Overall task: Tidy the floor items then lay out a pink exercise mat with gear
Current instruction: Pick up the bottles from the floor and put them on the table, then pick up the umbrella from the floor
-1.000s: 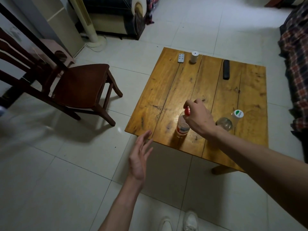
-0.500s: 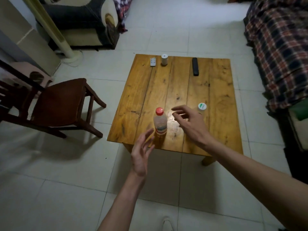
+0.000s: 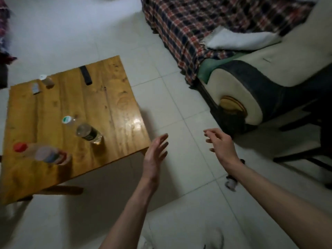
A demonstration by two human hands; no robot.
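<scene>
Two plastic bottles stand on the low wooden table (image 3: 115, 112) at the left: one with a red cap (image 3: 43, 154) near the front edge and one with a green-and-white cap (image 3: 84, 131) behind it. My left hand (image 3: 155, 155) hovers over the floor just off the table's right corner, fingers spread and empty. My right hand (image 3: 221, 147) is further right over the tiles, fingers loosely apart, holding nothing. A small dark-and-white object (image 3: 230, 183) lies on the floor under my right forearm. No pink mat is in view.
A black remote (image 3: 85, 75), a small white remote (image 3: 35, 88) and a small white-topped cylinder (image 3: 47, 80) lie at the table's far edge. A sofa (image 3: 273, 72) with a plaid blanket (image 3: 206, 24) and a white cloth (image 3: 240, 40) fills the right. Pale floor tiles (image 3: 179, 97) lie between.
My right hand let go of the red-capped bottle, which now stands on the table. The view has swung right toward the sofa, and both hands have moved off the table over the floor.
</scene>
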